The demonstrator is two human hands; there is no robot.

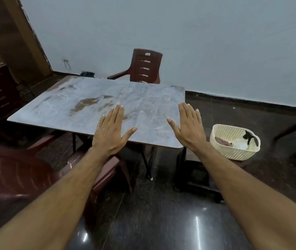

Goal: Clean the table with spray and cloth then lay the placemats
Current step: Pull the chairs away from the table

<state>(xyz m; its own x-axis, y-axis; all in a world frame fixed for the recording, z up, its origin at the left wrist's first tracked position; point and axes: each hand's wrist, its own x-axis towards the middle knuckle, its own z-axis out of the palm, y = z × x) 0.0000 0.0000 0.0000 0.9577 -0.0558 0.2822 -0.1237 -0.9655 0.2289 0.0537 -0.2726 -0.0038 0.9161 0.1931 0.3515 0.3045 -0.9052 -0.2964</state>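
So both hands are hanging out flat in front of the counter (93, 98), left hand (110, 130) and right hand (190, 127), fingers straight, holding nothing. Looks like a starting pose to me, since the top is showing ring marks and brown smears all over. The cream basket (233, 152) is sitting on the floor just right of the counter, probably keeping the spray bottle (250, 138) and a red patterned thing (222, 141) within reach.
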